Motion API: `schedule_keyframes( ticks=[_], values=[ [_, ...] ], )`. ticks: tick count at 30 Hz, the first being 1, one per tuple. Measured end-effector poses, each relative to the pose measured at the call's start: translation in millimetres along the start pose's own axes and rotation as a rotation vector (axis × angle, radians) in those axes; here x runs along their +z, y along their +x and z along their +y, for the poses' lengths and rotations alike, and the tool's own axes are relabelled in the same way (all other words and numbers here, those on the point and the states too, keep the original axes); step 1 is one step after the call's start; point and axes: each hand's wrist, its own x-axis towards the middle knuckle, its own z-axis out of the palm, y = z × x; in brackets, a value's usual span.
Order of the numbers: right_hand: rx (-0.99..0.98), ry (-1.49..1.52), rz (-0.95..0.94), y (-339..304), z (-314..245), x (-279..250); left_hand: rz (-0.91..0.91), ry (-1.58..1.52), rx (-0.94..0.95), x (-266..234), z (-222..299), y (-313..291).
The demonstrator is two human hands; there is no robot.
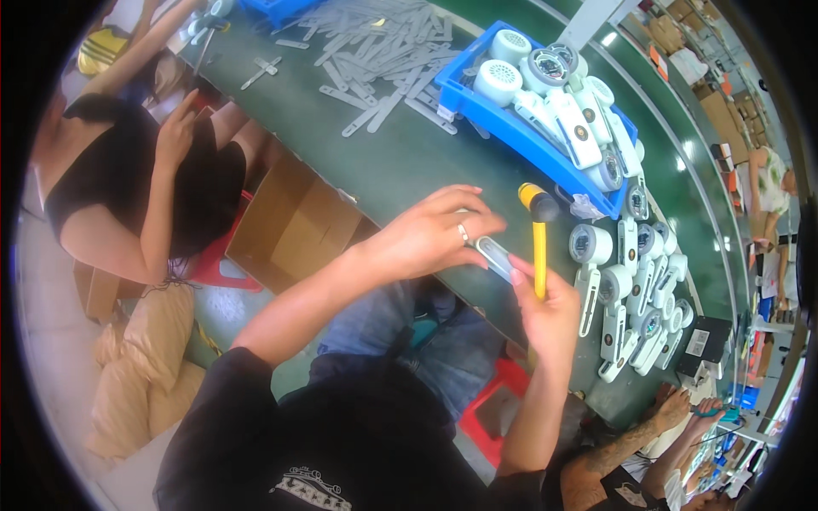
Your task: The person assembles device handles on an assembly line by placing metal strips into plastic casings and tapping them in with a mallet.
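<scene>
Between my two hands is a small pale elongated piece [495,259] with a rounded end and a darker inset face. My left hand [433,234], with a ring on one finger, pinches its upper end. My right hand [550,313] grips the lower end, thumb along it. A hammer [539,243] with a yellow handle and a yellow-and-black head points upward; its handle runs into my right hand, and I cannot tell how firmly it is held there. Past the hammer stands a blue bin [532,140] heaped with pale handheld fans [573,128].
More pale fans [635,294] lie in a group at the right on the green table [341,162]. Flat grey strips [375,72] are piled at the far side. An open carton [294,223] stands left of the table. Co-workers sit at left and lower right.
</scene>
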Motion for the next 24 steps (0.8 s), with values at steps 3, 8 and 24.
schedule_keyframes(
  ticks=[3, 8, 24],
  values=[
    [-0.055, -0.059, -0.034, 8, -2, -7, -0.051, 0.033, 0.097, 1, -4, 0],
    [0.246, -0.145, -0.066, 4, -37, -9, -0.085, 0.016, 0.067, -3, -4, 2],
    [0.394, 0.587, -0.149, 10, 7, -5, -0.154, 0.093, -0.02, -5, -1, 8]
  ],
)
